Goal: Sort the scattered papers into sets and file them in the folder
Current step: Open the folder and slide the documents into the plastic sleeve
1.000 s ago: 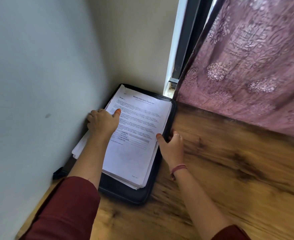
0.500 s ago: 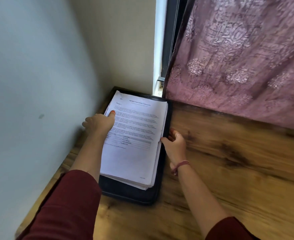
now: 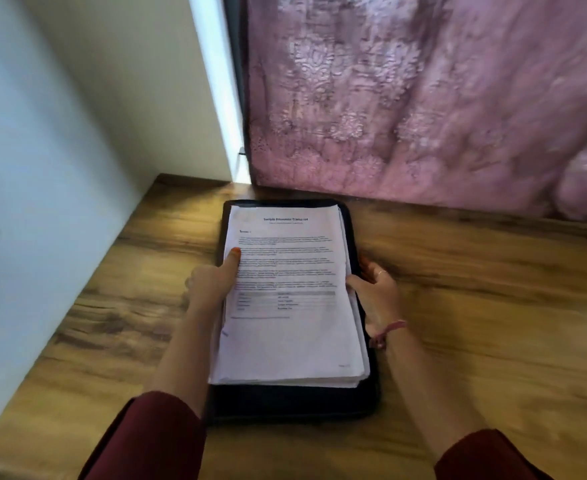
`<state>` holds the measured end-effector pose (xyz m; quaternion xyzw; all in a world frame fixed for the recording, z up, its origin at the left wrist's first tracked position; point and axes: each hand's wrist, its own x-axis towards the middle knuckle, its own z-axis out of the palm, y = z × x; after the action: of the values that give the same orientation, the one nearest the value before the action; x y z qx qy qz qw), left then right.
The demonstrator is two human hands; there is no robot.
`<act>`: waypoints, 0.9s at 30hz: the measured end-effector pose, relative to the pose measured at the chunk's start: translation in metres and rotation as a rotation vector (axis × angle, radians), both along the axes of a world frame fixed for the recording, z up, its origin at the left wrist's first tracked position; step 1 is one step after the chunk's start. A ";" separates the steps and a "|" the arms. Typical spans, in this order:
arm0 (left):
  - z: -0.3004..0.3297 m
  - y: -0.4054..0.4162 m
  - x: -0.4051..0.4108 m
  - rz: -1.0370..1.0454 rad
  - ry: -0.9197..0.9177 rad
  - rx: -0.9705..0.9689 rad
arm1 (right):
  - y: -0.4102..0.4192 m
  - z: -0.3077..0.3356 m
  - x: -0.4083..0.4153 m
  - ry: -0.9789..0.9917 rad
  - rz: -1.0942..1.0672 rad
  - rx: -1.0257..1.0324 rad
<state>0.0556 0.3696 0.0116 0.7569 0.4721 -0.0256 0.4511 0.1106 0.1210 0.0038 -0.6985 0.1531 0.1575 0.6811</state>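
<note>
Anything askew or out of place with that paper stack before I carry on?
Slightly. The paper stack lies in the black folder, but its lower sheets fan out along the right edge and the near right corner. Left hand and right hand grip its sides. Nothing looks torn.

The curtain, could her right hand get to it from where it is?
Probably yes. The right hand grips the paper stack's right edge, and only bare wooden floor lies between it and the pink curtain. She'd need to let go first.
</note>
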 end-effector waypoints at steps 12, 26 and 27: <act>0.006 -0.221 0.023 -0.212 -0.107 -0.023 | -0.230 0.020 -0.006 -0.050 -0.115 -0.001; -0.002 -0.362 0.033 -0.194 -0.001 -0.122 | -0.380 0.008 0.000 -0.009 -0.135 -0.028; -0.003 -0.366 0.033 -0.187 -0.011 -0.133 | -0.383 0.007 0.002 -0.016 -0.143 -0.045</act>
<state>0.0885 0.0036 0.0090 0.7663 0.3943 -0.0947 0.4983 0.1124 -0.2616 0.0106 -0.7020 0.2005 0.0993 0.6761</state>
